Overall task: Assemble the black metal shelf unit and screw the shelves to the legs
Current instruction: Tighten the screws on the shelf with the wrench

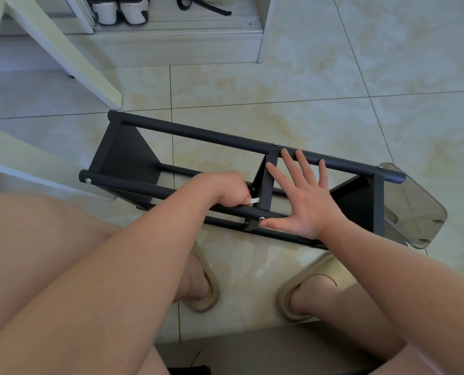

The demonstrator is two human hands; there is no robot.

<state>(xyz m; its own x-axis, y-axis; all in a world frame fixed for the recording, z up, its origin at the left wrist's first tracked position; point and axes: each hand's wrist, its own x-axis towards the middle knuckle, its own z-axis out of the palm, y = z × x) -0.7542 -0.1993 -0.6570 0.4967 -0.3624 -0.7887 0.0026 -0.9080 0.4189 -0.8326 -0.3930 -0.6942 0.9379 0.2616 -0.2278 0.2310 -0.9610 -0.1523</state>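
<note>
The black shelf unit lies on its side on the tile floor, just in front of the person's feet in tan slippers. Its long legs run from left to right. Three flat shelves stand up between them.

The left hand is curled tight round a small silver tool. The tool's tip pokes out right beside the middle shelf.

The right hand is open and flat, with its fingers spread wide. It rests on the unit just right of the middle shelf. Its thumb lies along the near leg, next to a silver screw. Its fingertips reach the far leg.

A clear plastic thing sits at the right end of the unit. I cannot tell what it is. Shoes stand far back on a low ledge.
</note>
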